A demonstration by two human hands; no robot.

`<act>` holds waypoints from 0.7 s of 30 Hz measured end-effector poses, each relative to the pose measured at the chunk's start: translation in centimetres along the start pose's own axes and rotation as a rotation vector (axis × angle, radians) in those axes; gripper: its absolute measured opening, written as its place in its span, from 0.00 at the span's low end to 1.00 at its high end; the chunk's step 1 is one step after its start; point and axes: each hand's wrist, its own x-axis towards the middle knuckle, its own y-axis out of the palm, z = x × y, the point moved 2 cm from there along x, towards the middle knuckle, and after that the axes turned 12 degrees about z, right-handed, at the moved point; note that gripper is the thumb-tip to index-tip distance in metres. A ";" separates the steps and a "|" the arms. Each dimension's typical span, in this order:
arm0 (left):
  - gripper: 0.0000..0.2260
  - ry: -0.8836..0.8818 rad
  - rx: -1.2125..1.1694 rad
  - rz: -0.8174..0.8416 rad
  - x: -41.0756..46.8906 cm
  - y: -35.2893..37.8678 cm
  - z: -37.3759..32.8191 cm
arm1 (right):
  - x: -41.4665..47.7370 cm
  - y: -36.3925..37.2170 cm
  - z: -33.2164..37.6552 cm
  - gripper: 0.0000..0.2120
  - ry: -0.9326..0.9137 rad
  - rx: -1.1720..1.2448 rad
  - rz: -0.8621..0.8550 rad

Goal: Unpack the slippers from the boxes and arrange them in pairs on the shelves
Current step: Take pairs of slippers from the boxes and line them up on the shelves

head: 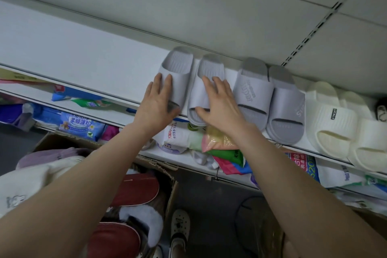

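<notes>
Two pale lilac slippers lie side by side on the white shelf (83, 63), toes toward me. My left hand (159, 100) rests flat with straight fingers on the strap of the left lilac slipper (178, 63). My right hand (217, 102) lies on the strap of the right lilac slipper (210, 69), thumb at its toe opening. To their right stand a grey-lilac pair (270, 98) and a cream pair (339, 128). Below me an open cardboard box (171, 190) holds dark red slippers (134, 190), a fluffy white one and a purple one.
The shelf's left half is bare. The lower shelf (184, 159) carries packs of wipes and coloured bags. A slotted upright (326, 16) runs up the back panel at the right. My shoe (179, 230) stands on the dark floor beside the box.
</notes>
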 end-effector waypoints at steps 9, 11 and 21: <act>0.38 0.016 0.057 0.017 1.1 -0.7 -0.2 | 0.6 -0.4 -0.4 0.40 0.005 -0.071 0.018; 0.36 0.045 0.118 0.014 0.5 -1.1 -0.3 | 0.0 -0.8 -0.4 0.40 0.016 -0.085 0.039; 0.24 0.358 0.289 -0.036 -9.0 -2.6 -5.4 | -14.1 -0.4 -0.1 0.30 0.037 -0.199 -0.074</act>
